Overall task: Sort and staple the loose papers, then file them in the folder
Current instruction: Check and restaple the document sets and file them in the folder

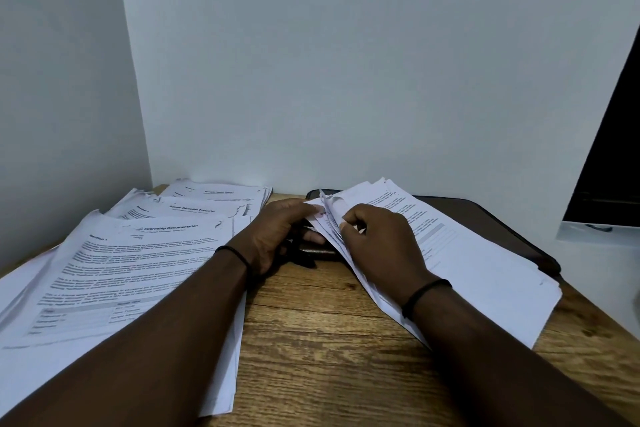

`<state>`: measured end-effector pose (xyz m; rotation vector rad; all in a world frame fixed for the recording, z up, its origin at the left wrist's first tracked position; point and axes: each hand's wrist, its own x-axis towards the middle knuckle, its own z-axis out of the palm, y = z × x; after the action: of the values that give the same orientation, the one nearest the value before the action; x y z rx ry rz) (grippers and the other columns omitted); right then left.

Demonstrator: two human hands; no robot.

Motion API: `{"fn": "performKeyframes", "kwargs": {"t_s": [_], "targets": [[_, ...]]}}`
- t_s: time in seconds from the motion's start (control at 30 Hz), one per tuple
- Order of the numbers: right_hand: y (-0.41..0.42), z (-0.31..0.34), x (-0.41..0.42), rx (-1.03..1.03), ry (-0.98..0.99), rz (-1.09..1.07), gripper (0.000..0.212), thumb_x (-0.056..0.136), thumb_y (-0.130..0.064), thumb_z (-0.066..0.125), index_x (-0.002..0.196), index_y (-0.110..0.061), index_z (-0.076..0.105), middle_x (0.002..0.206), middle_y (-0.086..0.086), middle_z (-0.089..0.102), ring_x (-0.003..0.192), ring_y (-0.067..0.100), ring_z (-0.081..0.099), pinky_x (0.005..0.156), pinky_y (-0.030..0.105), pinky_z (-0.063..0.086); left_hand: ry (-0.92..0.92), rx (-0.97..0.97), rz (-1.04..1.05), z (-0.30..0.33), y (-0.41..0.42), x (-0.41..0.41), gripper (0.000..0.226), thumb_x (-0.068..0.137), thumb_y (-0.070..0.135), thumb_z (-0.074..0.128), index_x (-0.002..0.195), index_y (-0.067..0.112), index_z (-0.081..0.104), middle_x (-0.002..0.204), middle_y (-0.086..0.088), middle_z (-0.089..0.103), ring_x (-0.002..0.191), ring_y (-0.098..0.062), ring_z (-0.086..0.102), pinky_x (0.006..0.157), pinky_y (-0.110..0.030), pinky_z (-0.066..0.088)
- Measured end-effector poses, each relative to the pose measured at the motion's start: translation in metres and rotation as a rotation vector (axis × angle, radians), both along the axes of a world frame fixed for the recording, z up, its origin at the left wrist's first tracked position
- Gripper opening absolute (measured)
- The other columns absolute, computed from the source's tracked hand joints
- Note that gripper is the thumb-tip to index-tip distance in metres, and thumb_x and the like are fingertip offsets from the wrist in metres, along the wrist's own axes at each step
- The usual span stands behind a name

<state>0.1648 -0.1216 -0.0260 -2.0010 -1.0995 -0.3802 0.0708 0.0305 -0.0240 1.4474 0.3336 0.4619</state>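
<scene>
Desk fills lower frame, wall behind. Left side: three paper stacks, front stack lower left, middle stack behind it, back stack furthest up, by the wall. Right of centre: loose papers lie on the folder, which sticks out behind and to the right. Left hand and right hand meet at the loose papers' left edge, between the stacks and the folder.

Wooden desk, pale wall
</scene>
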Motion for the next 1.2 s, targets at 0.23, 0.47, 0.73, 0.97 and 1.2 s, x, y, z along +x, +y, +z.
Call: {"fn": "performKeyframes", "kwargs": {"t_s": [0.23, 0.47, 0.73, 0.97, 1.2], "targets": [[-0.0010, 0.0008, -0.0012, -0.007, 0.010, 0.008, 0.014, 0.093, -0.029, 0.061, 0.085, -0.022, 0.070, 0.079, -0.009, 0.068, 0.076, 0.010, 0.060, 0.068, 0.029, 0.047, 0.009, -0.037, 0.027, 0.0016, -0.0008, 0.0007, 0.033, 0.095, 0.024, 0.058, 0.118, 0.002, 0.066, 0.101, -0.019, 0.074, 0.085, -0.031, 0.072, 0.063, -0.041, 0.057], [-0.0018, -0.0003, -0.0010, -0.012, 0.009, -0.003, 0.016, 0.094, -0.032, 0.060, 0.086, -0.023, 0.070, 0.080, -0.011, 0.068, 0.078, 0.008, 0.060, 0.071, 0.030, 0.049, 0.000, -0.010, 0.064, -0.0016, 0.0030, 0.0027, 0.030, 0.098, 0.022, 0.052, 0.117, 0.003, 0.066, 0.084, -0.011, 0.074, 0.077, -0.027, 0.071, 0.066, -0.044, 0.051], [-0.0016, 0.0001, -0.0013, -0.009, 0.000, -0.001, 0.013, 0.093, -0.032, 0.061, 0.090, -0.025, 0.071, 0.083, -0.011, 0.069, 0.078, 0.009, 0.061, 0.071, 0.030, 0.050, -0.012, 0.010, 0.008, -0.0006, 0.0014, 0.0010, 0.029, 0.100, 0.026, 0.051, 0.118, 0.010, 0.068, 0.099, -0.015, 0.075, 0.082, -0.028, 0.073, 0.061, -0.043, 0.055], [-0.0042, 0.0027, -0.0061, -0.055, -0.078, -0.010, 0.012, 0.091, -0.034, 0.064, 0.087, -0.026, 0.071, 0.086, -0.011, 0.070, 0.082, 0.009, 0.060, 0.070, 0.029, 0.046, -0.006, 0.018, 0.067, -0.0038, 0.0002, 0.0031, 0.033, 0.095, 0.032, 0.063, 0.109, 0.003, 0.070, 0.093, -0.018, 0.072, 0.087, -0.034, 0.067, 0.057, -0.041, 0.057], [-0.0046, 0.0030, -0.0074, -0.083, -0.115, -0.020, 0.018, 0.093, -0.041, 0.062, 0.087, -0.026, 0.070, 0.085, -0.010, 0.068, 0.081, 0.008, 0.058, 0.068, 0.029, 0.045, 0.002, 0.024, 0.133, -0.0030, 0.0007, 0.0045, 0.048, 0.095, 0.047, 0.060, 0.107, 0.002, 0.071, 0.095, -0.028, 0.068, 0.085, -0.039, 0.064, 0.073, -0.067, 0.055]]}}
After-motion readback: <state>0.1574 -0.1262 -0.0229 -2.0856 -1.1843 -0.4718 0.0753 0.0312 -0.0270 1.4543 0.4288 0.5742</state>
